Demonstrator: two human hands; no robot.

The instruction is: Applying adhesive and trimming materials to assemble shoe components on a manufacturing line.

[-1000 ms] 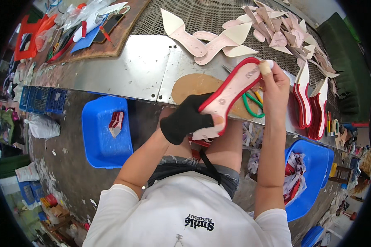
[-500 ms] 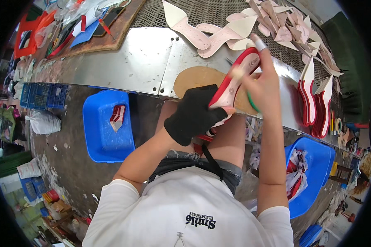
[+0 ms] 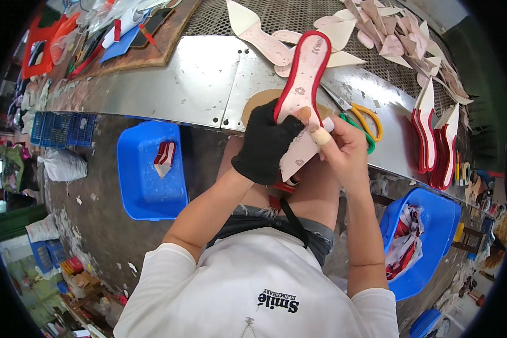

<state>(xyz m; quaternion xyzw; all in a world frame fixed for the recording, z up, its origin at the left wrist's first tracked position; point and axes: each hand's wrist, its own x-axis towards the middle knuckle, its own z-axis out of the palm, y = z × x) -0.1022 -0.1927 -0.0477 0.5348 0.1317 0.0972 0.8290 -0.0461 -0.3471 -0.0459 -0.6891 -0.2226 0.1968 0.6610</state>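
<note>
A pale pink shoe insole (image 3: 305, 67) with a red fabric edge stands tilted over the near edge of the metal bench, its rounded heel end pointing away from me. My left hand (image 3: 267, 143), in a black glove with bare fingertips, grips it around the middle, thumb on the pale face. My right hand (image 3: 346, 149), white tape on its fingers, pinches the insole's right edge close to the left thumb. Beyond the right hand lie scissors (image 3: 361, 108) with an orange and a green handle loop. A round tan pad (image 3: 254, 104) lies partly hidden behind the left hand.
Pale insoles (image 3: 270, 48) and a loose pile (image 3: 394, 34) lie on the mesh. Red-edged insoles (image 3: 425, 135) stack at right. Below are a blue bin (image 3: 152, 205) with a few insoles and another blue bin (image 3: 400, 287) with scraps. A cluttered board (image 3: 124, 63) sits far left.
The insole has swung more upright, its heel end moving left. My right hand has come down from near the heel to the insole's lower right edge, uncovering the scissors.
</note>
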